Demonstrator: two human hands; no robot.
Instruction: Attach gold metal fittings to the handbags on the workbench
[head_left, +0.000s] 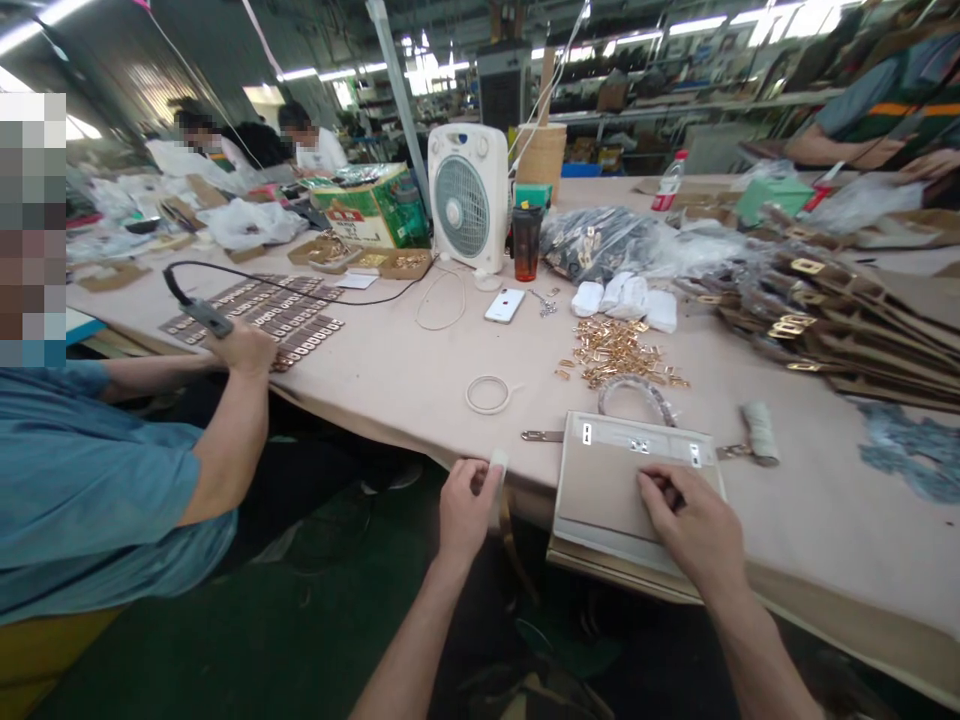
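Note:
My left hand is closed in a pinch at the table's front edge, with a small whitish piece between thumb and forefinger. To its right, a beige handbag lies on the table with white-edged metal fittings along its top and a wrapped ring handle behind. My right hand rests on the bag's front, thumb and fingers curled together; whatever they hold, if anything, is hidden. Brown straps stick out at both sides of the bag. A roll of white tape lies beyond my left hand.
Gold metal fittings lie piled behind the bag, near a phone and a white fan. Stacked brown bag parts are at the right, by a wrapped roll. At left, a co-worker's hand holds a corded tool.

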